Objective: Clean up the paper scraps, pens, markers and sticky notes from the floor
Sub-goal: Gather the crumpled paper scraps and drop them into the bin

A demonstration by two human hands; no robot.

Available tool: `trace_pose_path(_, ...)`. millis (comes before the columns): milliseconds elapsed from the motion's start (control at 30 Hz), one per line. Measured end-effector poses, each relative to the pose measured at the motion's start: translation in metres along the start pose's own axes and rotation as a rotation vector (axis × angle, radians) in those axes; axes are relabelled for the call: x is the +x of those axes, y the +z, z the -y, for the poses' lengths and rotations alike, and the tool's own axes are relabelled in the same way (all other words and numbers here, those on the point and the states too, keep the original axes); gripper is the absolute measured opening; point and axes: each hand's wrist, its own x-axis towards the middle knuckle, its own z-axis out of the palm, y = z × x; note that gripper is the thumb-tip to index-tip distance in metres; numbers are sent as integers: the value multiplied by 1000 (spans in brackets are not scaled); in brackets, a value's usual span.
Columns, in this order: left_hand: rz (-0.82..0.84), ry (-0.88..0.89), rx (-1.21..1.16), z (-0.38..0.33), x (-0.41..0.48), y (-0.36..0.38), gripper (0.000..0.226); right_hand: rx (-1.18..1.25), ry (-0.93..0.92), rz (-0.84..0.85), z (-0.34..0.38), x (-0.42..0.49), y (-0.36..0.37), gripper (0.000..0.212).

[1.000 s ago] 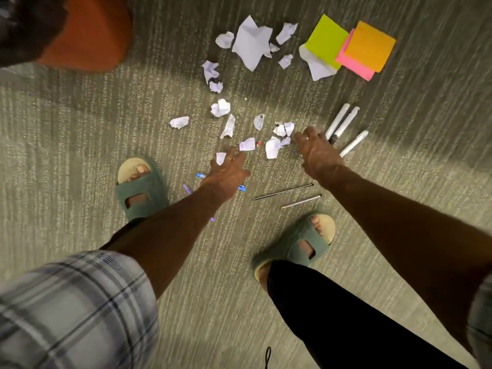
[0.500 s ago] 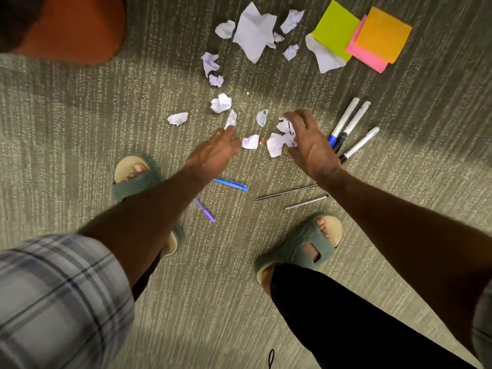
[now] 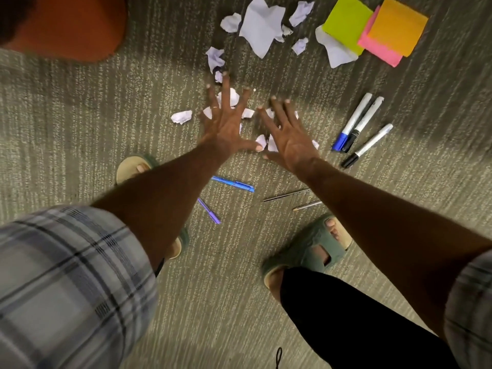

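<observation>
White paper scraps [image 3: 181,117] lay on carpet [image 3: 80,129] under both hands: left hand [image 3: 226,126] & right hand [image 3: 288,139] flat, fingers spread wide, holding nothing; 3 markers [image 3: 356,123] nearby.

The light is dim, a dark shadow lies across the far carpet [image 3: 165,75], and the near sleeve [image 3: 66,288] looks blurry.

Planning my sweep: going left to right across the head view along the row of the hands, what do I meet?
Lone paper scrap → left hand → right hand → blue-capped marker → black-capped marker → thin marker.
</observation>
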Motion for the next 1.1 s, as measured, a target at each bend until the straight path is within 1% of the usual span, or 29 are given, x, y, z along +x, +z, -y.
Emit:
trace_pose_path(67, -22, 55, 41, -7, -4, 3, 121, 7, -40, -21, 9, 3, -3, 96)
trace_pose_path(100, -37, 91, 49, -11, -8, 6, 111, 13, -48, -50, 10, 2, -3, 87)
trace_pose_path(167, -114, 156, 17, -20, -14, 12, 80, -10, -55, -110, 5, -5, -1, 67)
trace_pose_path(200, -152, 172, -1, -23, -16, 17, 65, -35, -59, -125, 0, -9, 0, 62)
trace_pose_path(233, -170, 171, -9, -25, -18, 23, 56, -68, -73, -125, -6, -13, 1, 60)
trace_pose_path(267, -179, 164, -17, -26, -20, 28, 52, -109, -76, -116, -12, -18, 0, 57)
trace_pose_path(333, -180, 147, -46, -27, -22, 37, 55, -199, -77, -109, -27, -26, -1, 49)
trace_pose_path(367, -173, 140, -62, -28, -23, 39, 56, -234, -83, -94, -33, -30, -2, 50)
trace_pose_path(433, -140, 144, -82, -29, -23, 40, 62, -287, -82, -41, -43, -38, -3, 65)
trace_pose_path(500, -117, 205, 12, -34, -23, 38, 79, -330, -63, -24, -51, -44, -2, 76)
trace_pose_path(567, -140, 240, 100, -39, -19, 37, 99, -355, -32, -34, -58, -48, 2, 81)
trace_pose_path(600, -155, 244, 113, -43, -15, 36, 104, -344, -9, -41, -62, -50, 3, 82)
trace_pose_path(633, -158, 247, 114, -47, -11, 36, 105, -321, 12, -41, -64, -50, 5, 85)
trace_pose_path(733, -60, 257, 115, -53, -2, 32, 89, -262, 39, -30, -62, -52, 9, 100)
trace_pose_path(800, -37, 274, 82, -49, 2, 32, 77, -220, 33, -18, -57, -54, 6, 103)
trace_pose_path(867, -45, 290, 9, -42, 3, 31, 64, -170, 1, -14, -51, -53, -2, 95)
trace_pose_path(933, -45, 322, 3, -37, 4, 28, 49, -143, -31, -41, -42, -49, -7, 80)
trace_pose_path(1033, -94, 388, 50, -36, 7, 21, 41, -59, -24, -78, -31, -39, -8, 57)
trace_pose_path(1100, -112, 371, 14, -37, 8, 16, 40, 8, 21, -114, -25, -30, -9, 46)
